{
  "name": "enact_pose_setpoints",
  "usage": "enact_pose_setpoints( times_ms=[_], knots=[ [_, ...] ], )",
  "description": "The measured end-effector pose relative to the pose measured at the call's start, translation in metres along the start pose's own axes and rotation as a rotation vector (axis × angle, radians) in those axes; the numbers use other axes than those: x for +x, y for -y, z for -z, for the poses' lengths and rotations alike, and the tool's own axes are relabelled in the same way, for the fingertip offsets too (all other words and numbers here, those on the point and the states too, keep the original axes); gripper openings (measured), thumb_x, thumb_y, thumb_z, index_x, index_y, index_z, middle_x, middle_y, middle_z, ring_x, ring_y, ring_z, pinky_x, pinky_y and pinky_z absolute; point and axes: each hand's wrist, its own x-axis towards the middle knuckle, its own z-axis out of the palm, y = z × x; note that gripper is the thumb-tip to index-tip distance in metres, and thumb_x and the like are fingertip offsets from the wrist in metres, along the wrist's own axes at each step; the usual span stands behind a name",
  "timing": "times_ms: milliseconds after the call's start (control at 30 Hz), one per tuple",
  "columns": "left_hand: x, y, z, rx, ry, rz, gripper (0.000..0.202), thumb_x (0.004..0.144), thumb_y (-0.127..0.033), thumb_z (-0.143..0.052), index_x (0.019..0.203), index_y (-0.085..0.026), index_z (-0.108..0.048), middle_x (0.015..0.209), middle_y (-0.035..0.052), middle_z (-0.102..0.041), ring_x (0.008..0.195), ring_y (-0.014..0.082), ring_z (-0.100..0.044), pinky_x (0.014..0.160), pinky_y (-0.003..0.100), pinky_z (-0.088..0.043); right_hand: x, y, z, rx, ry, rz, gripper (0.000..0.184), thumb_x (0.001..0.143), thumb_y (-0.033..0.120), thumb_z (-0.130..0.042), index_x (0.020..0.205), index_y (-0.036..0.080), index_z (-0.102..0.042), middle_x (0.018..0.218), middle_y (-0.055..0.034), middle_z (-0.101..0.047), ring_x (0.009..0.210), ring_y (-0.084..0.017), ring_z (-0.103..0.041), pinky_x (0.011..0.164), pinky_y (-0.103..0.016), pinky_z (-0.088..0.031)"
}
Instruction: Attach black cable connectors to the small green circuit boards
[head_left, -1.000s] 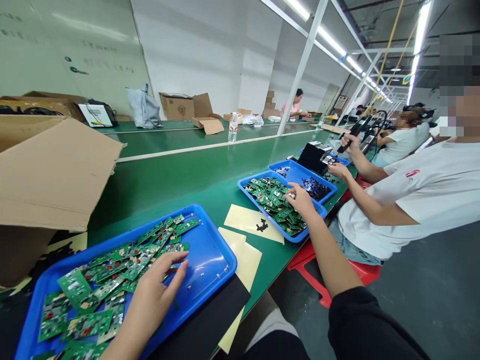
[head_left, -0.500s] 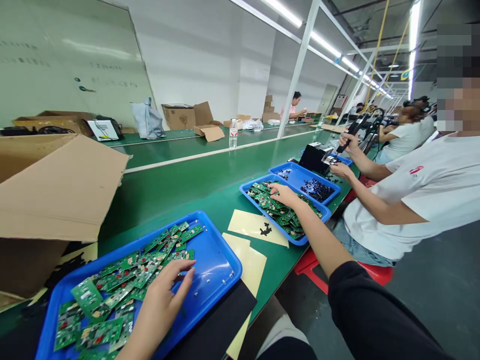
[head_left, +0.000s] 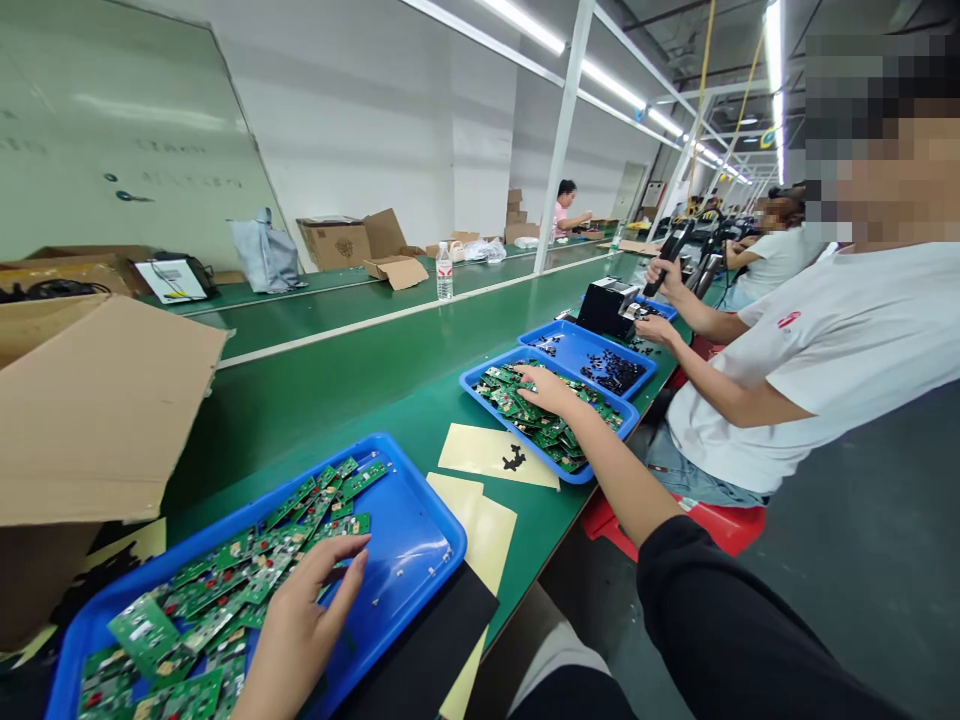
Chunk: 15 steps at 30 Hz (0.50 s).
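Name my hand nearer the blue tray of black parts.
Right: your right hand is over the boards beside the black-parts tray; your left hand is farther off, over the foreground tray.

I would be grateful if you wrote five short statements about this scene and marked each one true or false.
1. The left hand is at the nearest blue tray, which holds green circuit boards. True.
2. The right hand is inside a cardboard box. False: it is at the circuit boards in the next blue tray.
3. A plastic bottle stands upright beyond the trays. True.
4. The tray with small black pieces is red. False: that tray is blue.
5. The nearest co-worker holds a black tool. True.
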Motion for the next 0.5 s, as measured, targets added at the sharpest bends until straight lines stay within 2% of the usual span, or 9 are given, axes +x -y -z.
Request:
enact_pose_setpoints(
  times_ms=[100,200,267,333,400,500],
  knots=[
    [0.003,-0.002,0.001,-0.018,0.006,0.044,0.037,0.077,-0.053,-0.050,0.083,-0.022,-0.069,0.088,0.0072,-0.072,0.083,0.0246,-0.069,0.076,0.034,-0.057,-0.022,0.011,0.001,0.107,-0.132,0.017,0.043,0.088,0.025,-0.049,0.130,0.016,-0.046,0.125,-0.0168,-0.053,0.114,-0.028,-0.053,0.095,-0.048,-0.044],
    [0.010,-0.015,-0.003,-0.075,0.029,0.101,0.037,0.075,-0.054,-0.052,0.080,-0.021,-0.068,0.087,0.0081,-0.072,0.083,0.0252,-0.069,0.071,0.033,-0.058,-0.056,0.037,-0.009,0.238,-0.174,0.081,0.044,0.091,0.030,-0.042,0.133,0.015,-0.041,0.123,-0.0162,-0.054,0.111,-0.024,-0.055,0.090,-0.042,-0.049],
    [0.016,-0.030,-0.009,-0.149,0.097,0.131,0.036,0.073,-0.053,-0.054,0.080,-0.020,-0.068,0.086,0.0082,-0.071,0.079,0.0241,-0.069,0.067,0.031,-0.058,-0.084,0.060,-0.021,0.317,-0.129,0.159,0.040,0.091,0.031,-0.042,0.129,0.018,-0.044,0.119,-0.0126,-0.058,0.106,-0.019,-0.059,0.084,-0.034,-0.053],
    [0.021,-0.048,-0.018,-0.228,0.199,0.147,0.035,0.072,-0.050,-0.057,0.084,-0.020,-0.068,0.086,0.0077,-0.071,0.078,0.0233,-0.069,0.066,0.030,-0.058,-0.111,0.084,-0.032,0.386,-0.071,0.255,0.037,0.090,0.032,-0.045,0.124,0.020,-0.049,0.119,-0.0101,-0.058,0.104,-0.018,-0.059,0.083,-0.032,-0.053],
    [0.025,-0.064,-0.029,-0.291,0.259,0.154,0.034,0.072,-0.047,-0.058,0.089,-0.020,-0.068,0.091,0.0080,-0.071,0.080,0.0232,-0.069,0.068,0.031,-0.057,-0.135,0.102,-0.042,0.498,-0.010,0.400,0.037,0.089,0.030,-0.048,0.125,0.019,-0.050,0.118,-0.0115,-0.058,0.110,-0.020,-0.055,0.090,-0.036,-0.050],
    [0.027,-0.076,-0.045,-0.349,0.281,0.177,0.032,0.073,-0.046,-0.056,0.087,-0.019,-0.069,0.090,0.0079,-0.072,0.079,0.0230,-0.068,0.070,0.032,-0.056,-0.157,0.117,-0.051,0.555,0.062,0.460,0.039,0.088,0.026,-0.048,0.126,0.016,-0.049,0.119,-0.0142,-0.055,0.115,-0.021,-0.051,0.098,-0.039,-0.044]
  ],
)
